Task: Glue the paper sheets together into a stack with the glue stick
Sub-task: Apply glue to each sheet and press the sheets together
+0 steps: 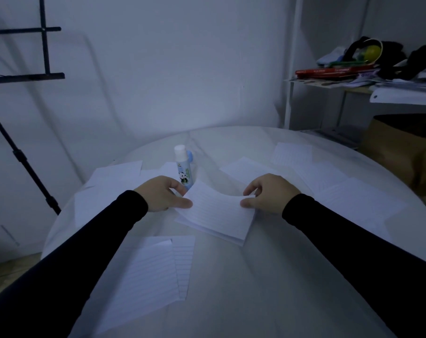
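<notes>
Desk: a round white desk [255, 276] fills the lower view, lit dimly, with faint creases running across its covering.
Room: a plain pale wall [170, 69] rises right behind the desk; the light is low and bluish.
Left side: a black stand [44, 45] with crossbars climbs the wall at top left, and a black tripod leg [21, 157] slants down beside the desk's edge.
Right side: a white shelf [329, 84] carries red books [334, 72], dark clothing and a yellow ball; a brown box [400, 152] sits under it.
Stack: a small stack [216, 215] of lined sheets lies at the middle of the desk, its top sheet bowed upward.
Left hand: the left hand [161, 193] pinches the stack's left edge, thumb on top, fingers curled under.
Right hand: the right hand [268, 192] pinches the right edge the same way, thumb pressed on the paper.
Sleeves: both arms come in from the bottom corners in black sleeves [67, 272], the left one crossing over part of the near sheets.
Glue stick: the glue stick [183, 167] stands upright just behind the left hand, white cap on, panda on its label; neither hand touches it.
Loose sheets: lined sheets [146, 274] lie scattered all round. Two overlap near the front left, some lie far left, more fan out on the right.
In the way: loose paper rings the stack on every side, and the glue stick stands close against its far left corner.
</notes>
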`<action>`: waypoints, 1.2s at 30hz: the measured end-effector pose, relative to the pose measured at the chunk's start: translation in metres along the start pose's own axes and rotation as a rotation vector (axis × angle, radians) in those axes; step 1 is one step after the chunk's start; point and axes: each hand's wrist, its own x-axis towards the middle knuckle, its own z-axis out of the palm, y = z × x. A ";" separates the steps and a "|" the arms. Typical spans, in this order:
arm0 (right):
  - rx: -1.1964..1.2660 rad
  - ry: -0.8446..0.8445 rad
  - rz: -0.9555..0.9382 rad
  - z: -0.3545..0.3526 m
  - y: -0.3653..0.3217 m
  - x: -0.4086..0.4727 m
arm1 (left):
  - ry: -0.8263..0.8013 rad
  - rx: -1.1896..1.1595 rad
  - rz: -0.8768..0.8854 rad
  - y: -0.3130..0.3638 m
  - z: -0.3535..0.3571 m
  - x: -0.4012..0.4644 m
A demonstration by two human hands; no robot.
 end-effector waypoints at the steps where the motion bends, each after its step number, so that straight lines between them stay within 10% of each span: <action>1: -0.006 0.000 0.004 0.000 0.000 -0.001 | 0.003 0.014 0.006 -0.001 0.001 0.001; 28: -0.164 0.011 0.054 0.001 -0.003 -0.006 | 0.085 0.259 -0.017 -0.006 0.011 0.003; 36: -0.316 0.039 -0.236 0.020 -0.035 -0.024 | 0.084 0.305 0.450 0.008 0.023 -0.006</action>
